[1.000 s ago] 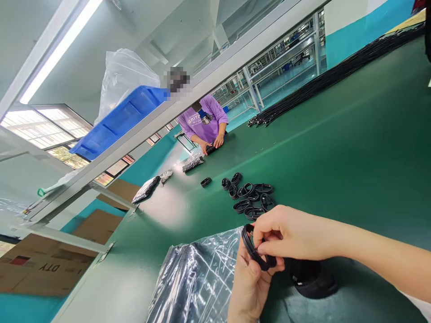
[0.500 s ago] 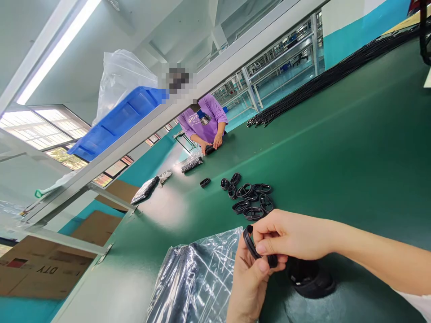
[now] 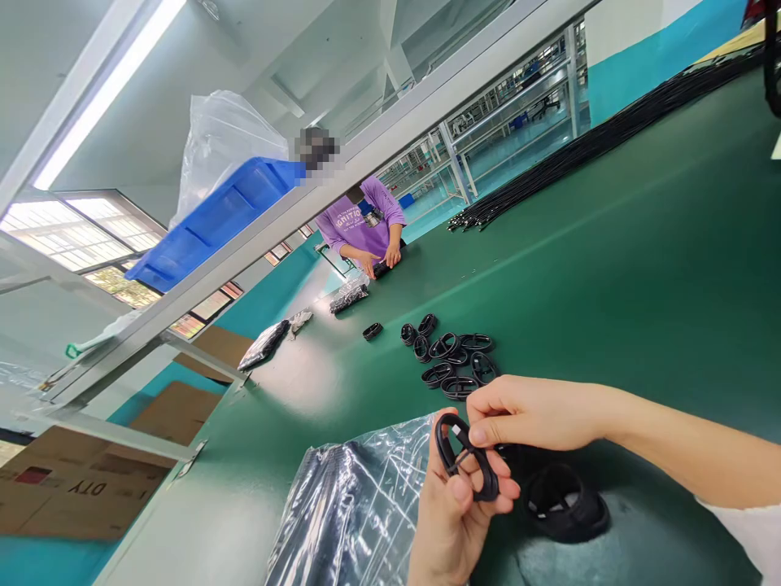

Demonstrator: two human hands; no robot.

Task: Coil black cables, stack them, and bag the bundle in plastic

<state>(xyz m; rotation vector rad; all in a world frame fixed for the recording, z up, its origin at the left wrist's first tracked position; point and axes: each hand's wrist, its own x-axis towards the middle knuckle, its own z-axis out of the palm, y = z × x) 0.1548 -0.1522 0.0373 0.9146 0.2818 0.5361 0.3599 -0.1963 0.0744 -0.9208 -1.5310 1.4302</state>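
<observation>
A coiled black cable (image 3: 485, 480) is held between both hands at the lower right, its loop now facing the camera. My left hand (image 3: 451, 513) wraps its fingers round the coil from below. Thumb and fingers of my right hand (image 3: 518, 413) pinch the coil's upper right side, by a small white piece. Just right of the hands, a dark rounded object (image 3: 567, 505) with small white bits inside rests on the green table (image 3: 610, 285). Left of my left hand lies a clear plastic bag (image 3: 359, 496) with dark contents. Several coiled black cables (image 3: 448, 346) are grouped beyond my hands.
Across the table a person in a purple shirt (image 3: 359, 228) handles a dark bundle. Bagged items (image 3: 265, 346) lie along the left edge. Long black cables (image 3: 579, 155) stretch along the far edge. A metal rail (image 3: 244, 236) crosses overhead, bearing a blue tray (image 3: 213, 220).
The coil has turned so its loop opening faces the camera more. My right hand has shifted slightly right, still pinching it. The other person's upper body has moved slightly left.
</observation>
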